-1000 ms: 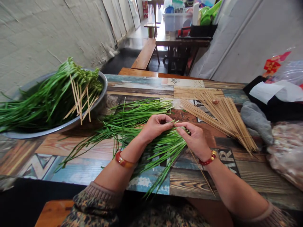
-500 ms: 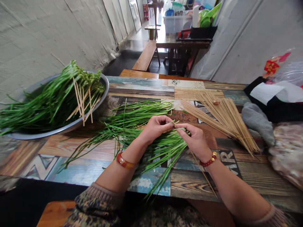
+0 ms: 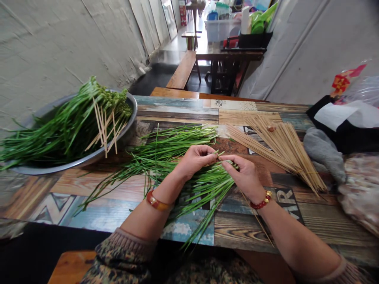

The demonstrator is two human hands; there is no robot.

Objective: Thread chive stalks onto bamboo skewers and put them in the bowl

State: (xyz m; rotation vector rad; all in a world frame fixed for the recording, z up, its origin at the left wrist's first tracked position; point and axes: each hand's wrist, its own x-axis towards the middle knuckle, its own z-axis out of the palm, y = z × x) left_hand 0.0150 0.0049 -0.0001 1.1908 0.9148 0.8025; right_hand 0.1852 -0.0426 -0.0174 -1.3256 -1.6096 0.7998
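Note:
My left hand (image 3: 197, 161) pinches the cut end of a garlic chive, thumb against forefinger. Close beside it, my right hand (image 3: 244, 173) is closed on a bamboo skewer (image 3: 262, 228), whose thin shaft slants down toward the table's front edge. Several garlic chives (image 3: 204, 193) fan out below the fingers, their pale ends gathered near the right hand's fingertips. The fingers hide where skewer and stems meet. Behind my hands lies another loose bunch of chives (image 3: 180, 139).
A metal basin (image 3: 134, 108) at the left holds skewered chives (image 3: 56, 130). A pile of bamboo skewers (image 3: 291, 152) lies to the right, near a grey cloth-like bundle (image 3: 322, 152) and a clear bag of pale pieces (image 3: 361, 189). A bench (image 3: 182, 71) stands beyond the table (image 3: 251, 228).
Both hands keep almost the same pinch at the stem ends. The whole view has shifted very slightly; nothing was let go or newly taken.

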